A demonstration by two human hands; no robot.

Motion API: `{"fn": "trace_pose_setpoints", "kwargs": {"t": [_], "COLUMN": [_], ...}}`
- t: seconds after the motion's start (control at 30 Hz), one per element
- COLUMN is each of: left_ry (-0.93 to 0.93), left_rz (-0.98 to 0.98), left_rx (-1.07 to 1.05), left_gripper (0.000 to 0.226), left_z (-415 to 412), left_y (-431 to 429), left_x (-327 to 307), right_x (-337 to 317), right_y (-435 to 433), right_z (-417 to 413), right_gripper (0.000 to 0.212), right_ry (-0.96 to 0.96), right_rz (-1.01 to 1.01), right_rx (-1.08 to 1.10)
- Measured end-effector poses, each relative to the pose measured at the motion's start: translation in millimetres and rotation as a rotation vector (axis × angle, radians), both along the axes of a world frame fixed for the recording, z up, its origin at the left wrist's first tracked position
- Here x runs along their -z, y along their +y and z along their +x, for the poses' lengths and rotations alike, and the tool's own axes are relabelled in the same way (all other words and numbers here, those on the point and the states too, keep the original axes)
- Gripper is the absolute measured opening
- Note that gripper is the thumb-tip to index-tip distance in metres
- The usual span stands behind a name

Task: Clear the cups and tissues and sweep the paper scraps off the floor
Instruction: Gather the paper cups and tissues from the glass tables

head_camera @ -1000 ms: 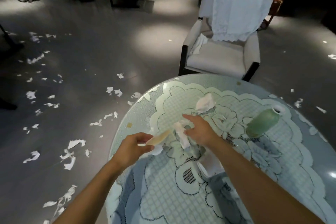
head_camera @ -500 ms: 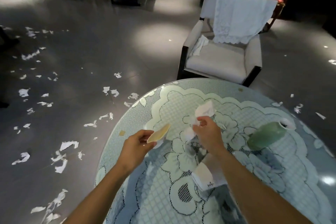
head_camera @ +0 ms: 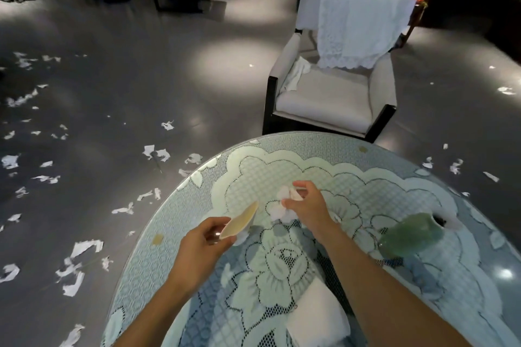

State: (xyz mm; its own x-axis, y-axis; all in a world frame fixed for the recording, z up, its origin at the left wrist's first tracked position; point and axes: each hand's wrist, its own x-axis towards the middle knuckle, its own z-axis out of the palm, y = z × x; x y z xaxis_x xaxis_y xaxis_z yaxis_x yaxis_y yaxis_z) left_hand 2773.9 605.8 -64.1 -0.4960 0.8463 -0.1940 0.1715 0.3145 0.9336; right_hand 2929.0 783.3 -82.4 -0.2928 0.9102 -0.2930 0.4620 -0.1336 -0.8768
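White tissues [head_camera: 282,205] now bunched together, pinched in right hand [head_camera: 307,208]; tilted cup [head_camera: 240,223] gripped in left hand [head_camera: 203,244]. Stuffing judged next; floor scraps [head_camera: 84,245] unswept.

Left hand [head_camera: 201,245], right hand [head_camera: 306,207] bare (forearms [head_camera: 380,287] too).

The room is dim, with a pale pool of light on the grey floor [head_camera: 234,65] at upper centre and small glints at right. The desk [head_camera: 352,177] has a bluish sheen and a glare dot at lower right, where the green vase [head_camera: 408,236] is smeared by blur. Lines bow at the edges, and the upper right goes dark.
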Motion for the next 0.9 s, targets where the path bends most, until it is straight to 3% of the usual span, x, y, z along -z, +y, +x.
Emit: {"fn": "trace_pose_setpoints", "kwargs": {"t": [0.1, 0.4, 0.5, 0.67, 0.8, 0.9], "left_ry": [0.014, 0.010, 0.072, 0.328, 0.503, 0.483], "left_rz": [-0.002, 0.055, 0.072, 0.109, 0.059, 0.012], "left_rx": [0.000, 0.084, 0.130, 0.265, 0.401, 0.472], "left_gripper": [0.030, 0.028, 0.039, 0.040, 0.035, 0.038], "left_z": [4, 68, 92, 125, 140, 148], "left_y": [-2, -17, -23, -28, -29, -33], "left_x": [-4, -13, -14, -13, -10, -7], "right_x": [-9, -66, -74, -58, -27, -7], "right_y": [-7, -56, -84, -130, -155, -171], "right_z": [7, 84, 117, 176, 202, 203], "right_gripper": [0.046, 0.017, 0.016, 0.037, 0.033, 0.029], "right_ry": [0.059, 0.055, 0.018, -0.145, -0.399, -0.494], "right_rz": [0.002, 0.001, 0.009, 0.112, 0.181, 0.147], "right_rx": [0.023, 0.072, 0.088, 0.047, 0.052, 0.016]}}
